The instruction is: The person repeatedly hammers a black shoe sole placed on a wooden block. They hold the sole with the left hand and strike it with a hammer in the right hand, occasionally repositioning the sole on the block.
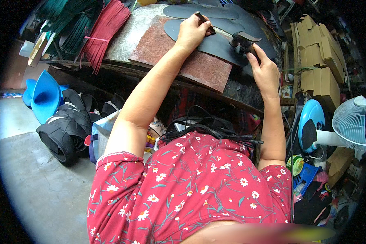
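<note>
My left hand is closed around a slim dark pen-like stick, its lower end over a dark grey sole-shaped piece. That piece lies on a reddish-brown board on the work table. At the sole's right end, my right hand has its thumb and index finger at a small black object. The object's exact kind does not show; a curved grey strip stands out at its top. More flat dark grey pieces lie behind the hands.
Bundles of red strips and dark green strips lie at the table's left. Below them are black rolled material and blue curved sheets. Cardboard boxes and a white-and-blue fan stand right. Black cables hang before me.
</note>
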Demonstrator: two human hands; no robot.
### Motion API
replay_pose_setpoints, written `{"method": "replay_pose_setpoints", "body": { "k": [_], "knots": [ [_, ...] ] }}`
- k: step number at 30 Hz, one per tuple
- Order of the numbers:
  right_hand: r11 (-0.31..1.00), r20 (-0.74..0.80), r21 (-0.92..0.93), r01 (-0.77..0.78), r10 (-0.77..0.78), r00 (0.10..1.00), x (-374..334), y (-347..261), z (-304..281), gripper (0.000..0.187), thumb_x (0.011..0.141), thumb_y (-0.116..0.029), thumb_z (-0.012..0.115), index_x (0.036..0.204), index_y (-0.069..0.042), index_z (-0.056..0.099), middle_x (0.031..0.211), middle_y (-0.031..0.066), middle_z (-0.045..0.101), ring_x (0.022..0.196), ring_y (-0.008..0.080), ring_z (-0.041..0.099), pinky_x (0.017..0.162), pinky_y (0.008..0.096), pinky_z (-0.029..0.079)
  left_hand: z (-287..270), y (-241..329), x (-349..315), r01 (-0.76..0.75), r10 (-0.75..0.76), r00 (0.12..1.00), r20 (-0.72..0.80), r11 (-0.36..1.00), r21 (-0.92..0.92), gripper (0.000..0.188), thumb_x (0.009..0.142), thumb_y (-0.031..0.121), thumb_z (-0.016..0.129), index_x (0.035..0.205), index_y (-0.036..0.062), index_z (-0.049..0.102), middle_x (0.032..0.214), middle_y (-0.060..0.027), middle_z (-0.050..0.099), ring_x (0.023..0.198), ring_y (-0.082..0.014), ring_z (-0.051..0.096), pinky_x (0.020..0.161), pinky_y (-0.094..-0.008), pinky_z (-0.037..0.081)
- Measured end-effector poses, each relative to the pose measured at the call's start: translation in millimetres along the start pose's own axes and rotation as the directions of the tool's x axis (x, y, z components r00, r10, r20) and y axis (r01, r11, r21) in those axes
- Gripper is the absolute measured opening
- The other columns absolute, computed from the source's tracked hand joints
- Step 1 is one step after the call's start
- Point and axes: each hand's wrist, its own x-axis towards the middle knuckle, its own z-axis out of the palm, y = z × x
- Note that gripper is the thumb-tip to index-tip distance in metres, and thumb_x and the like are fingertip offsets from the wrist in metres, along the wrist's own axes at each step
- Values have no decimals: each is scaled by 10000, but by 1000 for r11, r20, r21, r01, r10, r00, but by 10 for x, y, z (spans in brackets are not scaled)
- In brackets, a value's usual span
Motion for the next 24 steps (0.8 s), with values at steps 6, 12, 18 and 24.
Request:
{"method": "replay_pose_setpoints", "body": {
  "k": [6, 12, 18, 24],
  "knots": [
    [855, -257, 479, 201, -83, 963, 44, -234, -425, 355, 894, -181, 716, 1214, -40, 655, 1043, 163, 720, 842, 242, 707, 746, 325, 541, -10, 138, -47, -351, 326, 935, 137, 812, 466, 197, 892, 162, 679, 1007, 13, 619, 855, -159, 704, 810, -282, 709, 724, -354, 558],
    [947, 1, 318, -49, 51, 999, 82, -287, -198, 397, 919, -374, 645, 1249, -153, 628, 1049, 165, 701, 955, 373, 670, 796, 403, 532, 182, 195, -117, -528, 485, 834, 264, 561, 638, 176, 881, 154, 631, 941, 3, 564, 752, -215, 659, 739, -382, 673, 675, -435, 543],
    [999, 38, -14, -50, 50, 998, -52, 66, -26, 408, 920, -431, 602, 1254, -198, 629, 1033, 156, 707, 948, 359, 679, 794, 422, 531, 83, 96, -28, 58, -64, 995, -72, 995, -87, 160, 909, 116, 625, 954, -38, 633, 812, -165, 711, 709, -228, 722, 642, -332, 589],
    [995, -31, 95, -5, 8, 999, -13, -38, -90, 389, 907, -412, 635, 1237, -208, 652, 1027, 160, 708, 915, 344, 693, 784, 396, 535, 97, 27, -25, -4, 4, 1000, 24, 1000, -12, 157, 896, 116, 651, 974, -21, 644, 807, -128, 718, 718, -181, 719, 657, -302, 580]
  ]
}}
